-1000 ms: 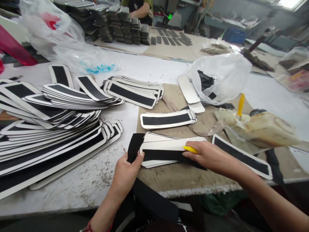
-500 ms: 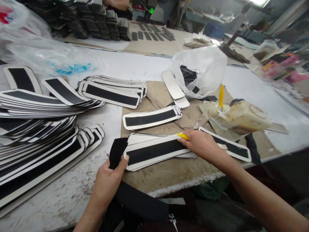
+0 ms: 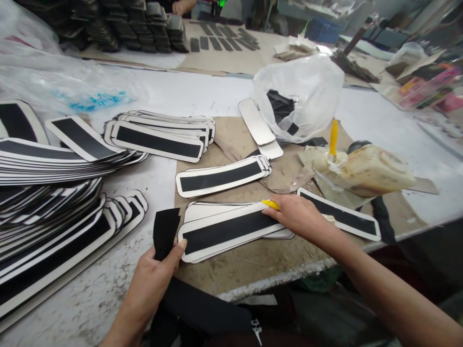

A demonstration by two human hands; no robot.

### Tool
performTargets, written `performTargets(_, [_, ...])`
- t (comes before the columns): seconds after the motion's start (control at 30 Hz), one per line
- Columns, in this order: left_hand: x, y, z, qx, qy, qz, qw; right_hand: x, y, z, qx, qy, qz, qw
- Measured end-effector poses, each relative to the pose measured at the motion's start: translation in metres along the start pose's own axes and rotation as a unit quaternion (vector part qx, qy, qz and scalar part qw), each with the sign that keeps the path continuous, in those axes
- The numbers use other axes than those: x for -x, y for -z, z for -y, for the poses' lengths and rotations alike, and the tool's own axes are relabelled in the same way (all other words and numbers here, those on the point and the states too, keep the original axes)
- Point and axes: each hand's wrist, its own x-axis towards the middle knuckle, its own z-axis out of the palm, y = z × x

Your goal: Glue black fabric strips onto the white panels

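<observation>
A white strip with a black centre (image 3: pixel 227 231) lies on several others on the brown sheet near the front edge. My left hand (image 3: pixel 155 274) is closed on a piece of black fabric (image 3: pixel 166 233), its thumb touching the strip's left end. Closed round a yellow-handled tool (image 3: pixel 270 205), my right hand (image 3: pixel 294 212) rests at the strip's right end; the tool's far end is mostly hidden under the hand. Just behind lies a small stack of similar strips (image 3: pixel 220 178). Another strip (image 3: pixel 340 214) sits to the right, partly behind my right forearm.
Large stacks of strips (image 3: pixel 54 250) fill the left side. A clear plastic bag (image 3: pixel 307 96) holding black pieces stands at the back. To the right lies a glue-stained container (image 3: pixel 379 168) with a yellow handle (image 3: pixel 333 137) upright in it. Another person's hand (image 3: pixel 183 6) shows behind.
The view has shifted slightly, so the strips and my left hand appear further left. Both hands keep their holds, and the top strip stays between them.
</observation>
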Motion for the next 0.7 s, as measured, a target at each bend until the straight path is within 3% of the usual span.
performTargets(0.2, [-0.001, -0.001, -0.001, -0.014, 0.004, -0.010, 1.000, 0.002, -0.001, 0.006, 0.039, -0.016, -0.025, 0.999])
performTargets(0.33, [-0.003, 0.000, 0.008, 0.006, 0.007, -0.023, 1.000, 0.010, -0.001, -0.001, 0.057, -0.037, -0.101, 0.993])
performTargets(0.47, [-0.007, 0.000, 0.016, 0.031, -0.008, -0.029, 0.999, 0.021, -0.007, -0.022, 0.031, -0.084, -0.173, 0.981])
performTargets(0.7, [-0.001, -0.005, 0.009, 0.116, -0.016, -0.043, 0.992, 0.026, -0.033, -0.041, -0.078, -0.022, -0.200, 0.977])
